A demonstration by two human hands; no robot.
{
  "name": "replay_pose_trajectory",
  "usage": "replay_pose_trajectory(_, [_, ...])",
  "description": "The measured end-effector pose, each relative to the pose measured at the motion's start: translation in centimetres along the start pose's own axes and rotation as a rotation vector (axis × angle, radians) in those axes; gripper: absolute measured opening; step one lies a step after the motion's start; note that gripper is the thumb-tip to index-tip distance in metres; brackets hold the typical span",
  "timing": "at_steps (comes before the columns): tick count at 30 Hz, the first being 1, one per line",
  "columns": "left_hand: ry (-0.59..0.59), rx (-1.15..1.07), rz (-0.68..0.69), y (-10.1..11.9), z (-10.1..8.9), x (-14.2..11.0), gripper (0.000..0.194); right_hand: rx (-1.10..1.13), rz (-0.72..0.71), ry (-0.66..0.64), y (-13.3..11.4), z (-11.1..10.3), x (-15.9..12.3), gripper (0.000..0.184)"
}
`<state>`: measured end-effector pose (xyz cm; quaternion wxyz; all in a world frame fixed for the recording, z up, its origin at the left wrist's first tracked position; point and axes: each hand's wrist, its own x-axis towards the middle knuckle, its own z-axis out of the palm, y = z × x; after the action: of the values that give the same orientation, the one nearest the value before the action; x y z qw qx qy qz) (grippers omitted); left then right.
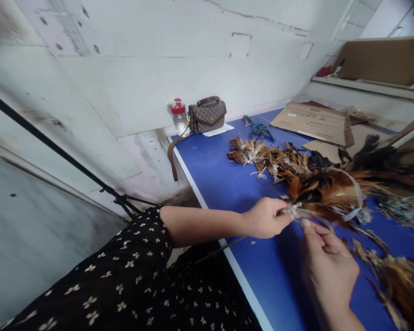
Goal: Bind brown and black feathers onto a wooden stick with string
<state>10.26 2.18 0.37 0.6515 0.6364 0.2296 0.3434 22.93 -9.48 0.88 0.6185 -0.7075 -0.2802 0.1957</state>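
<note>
My left hand (267,218) is closed around the bound base of a bunch of brown feathers (338,191) over the blue table. A thin stem runs from beneath this hand towards my lap. A translucent ribbon (358,195) loops over the feathers and leads back to the bound base. My right hand (331,266), thumb and forefinger pinched together, grips the ribbon close to the left fingers. Behind the bunch lies a row of small tied brown feather bundles (269,156). More loose brown feathers (396,276) lie to the right of my right hand.
A patterned handbag (209,117) and a red-capped bottle (180,119) stand at the table's far left corner, the strap hanging over the edge. Dark feathers (376,158), bluish feathers (400,209), a dark teal bundle (258,128) and flat cardboard (310,122) lie on the blue table (207,170).
</note>
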Motion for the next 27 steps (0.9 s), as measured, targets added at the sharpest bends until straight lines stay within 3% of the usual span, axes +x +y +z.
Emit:
replay_pose_trajectory(3, [-0.050,0.032,0.045,-0.1,-0.7,0.2,0.034,-0.062,-0.015,-0.044,-0.1,-0.3,-0.5,0.072])
replay_pose_trajectory(10, [-0.022,0.138,0.034,-0.9,-0.8,0.1,0.030,-0.211,-0.101,-0.022,-1.0,-1.1,-0.7,0.072])
replay_pose_trajectory(19, [-0.097,0.151,-0.033,0.8,-0.9,-0.6,0.033,-0.284,-0.216,-0.086,1.6,-1.9,1.8,0.073])
replay_pose_trajectory(23, [-0.260,0.064,-0.165,2.4,-0.7,-0.9,0.046,-0.285,-0.326,-0.128,3.6,-1.9,3.0,0.060])
replay_pose_trajectory(27, [-0.412,0.007,-0.444,3.9,-1.2,-1.4,0.050,-0.296,-0.288,-0.133,5.5,-2.1,3.8,0.051])
